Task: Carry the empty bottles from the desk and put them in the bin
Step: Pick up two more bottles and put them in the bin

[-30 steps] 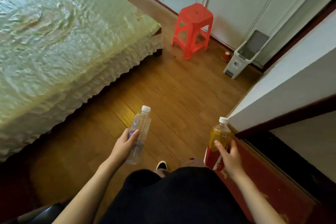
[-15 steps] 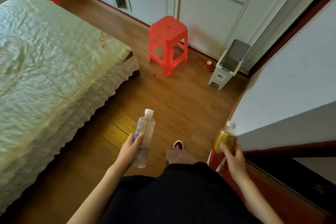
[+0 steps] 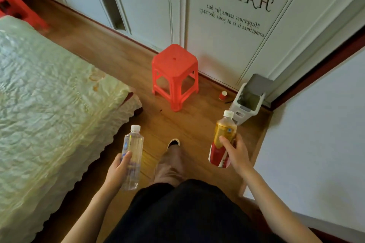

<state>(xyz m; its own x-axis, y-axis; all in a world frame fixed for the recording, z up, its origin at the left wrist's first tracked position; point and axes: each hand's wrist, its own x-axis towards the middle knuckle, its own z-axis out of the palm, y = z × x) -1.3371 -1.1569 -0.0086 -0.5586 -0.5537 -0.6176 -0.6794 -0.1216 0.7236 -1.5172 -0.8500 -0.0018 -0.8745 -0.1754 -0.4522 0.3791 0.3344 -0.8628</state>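
A: so what's being held up close?

B: a clear bottle (image 3: 132, 158) with a white cap is gripped by the left hand (image 3: 118, 171), fingers wrapped round its lower half. A yellow-and-red labelled bottle (image 3: 223, 140), also white-capped, is clasped by the right hand (image 3: 236, 154) around the middle. Both are kept upright over the wooden floor (image 3: 110, 45), and both look empty.

A: and the bin?

B: the white bin (image 3: 247, 101) is seen further ahead, just beyond the right bottle, lid flipped up against the wardrobe doors (image 3: 227, 45). A red stool (image 3: 174, 74) is parked left of it, with a small red cup (image 3: 223, 95) between them.
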